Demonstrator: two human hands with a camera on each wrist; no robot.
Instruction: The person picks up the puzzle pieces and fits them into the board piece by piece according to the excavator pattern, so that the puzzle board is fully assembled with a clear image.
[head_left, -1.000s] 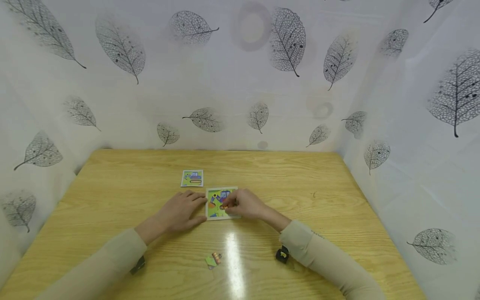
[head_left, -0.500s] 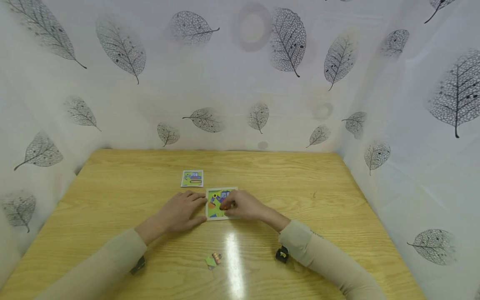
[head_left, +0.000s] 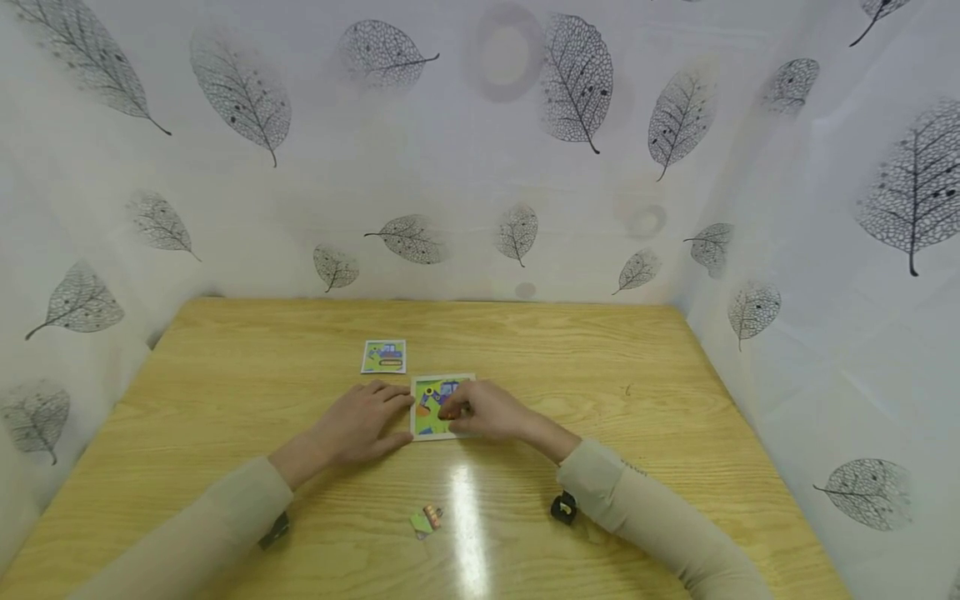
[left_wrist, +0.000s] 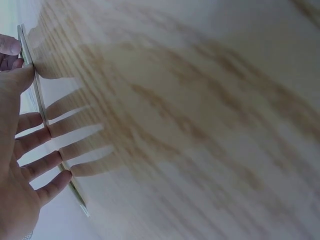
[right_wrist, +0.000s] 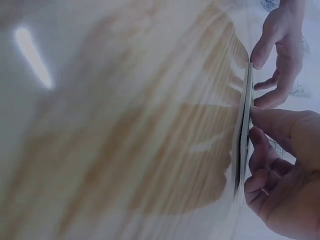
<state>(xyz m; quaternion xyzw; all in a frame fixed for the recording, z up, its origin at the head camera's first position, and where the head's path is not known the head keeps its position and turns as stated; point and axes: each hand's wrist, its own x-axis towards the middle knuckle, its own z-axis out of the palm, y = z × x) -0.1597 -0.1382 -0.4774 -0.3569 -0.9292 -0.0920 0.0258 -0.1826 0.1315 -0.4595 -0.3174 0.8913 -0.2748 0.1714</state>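
Observation:
A square jigsaw puzzle (head_left: pixel 429 422) with a pale frame lies mid-table, its picture a blue digger on green. My left hand (head_left: pixel 363 423) steadies its left edge, fingers spread and fairly straight; in the left wrist view, the fingertips of that hand (left_wrist: pixel 25 155) touch the thin board (left_wrist: pixel 42 107). Over the right part of the puzzle, my right hand (head_left: pixel 491 408) bends its fingers and pinches a small reddish puzzle piece (head_left: pixel 452 415), mostly hidden under them. From the right wrist view, the right thumb and curled fingers (right_wrist: pixel 260 182) are at the board (right_wrist: pixel 243 135).
A small card (head_left: pixel 384 357) with a similar digger picture lies behind the puzzle to the left. Nearer the front is a loose green and orange puzzle piece (head_left: pixel 426 522). Dark wrist devices (head_left: pixel 564 507) sit under both sleeves. Leaf-printed white cloth (head_left: pixel 450 167) encloses the wooden table (head_left: pixel 600 350).
The right fingers have shifted slightly over the puzzle and now cover more of the reddish piece. The left hand, card and loose piece have stayed put.

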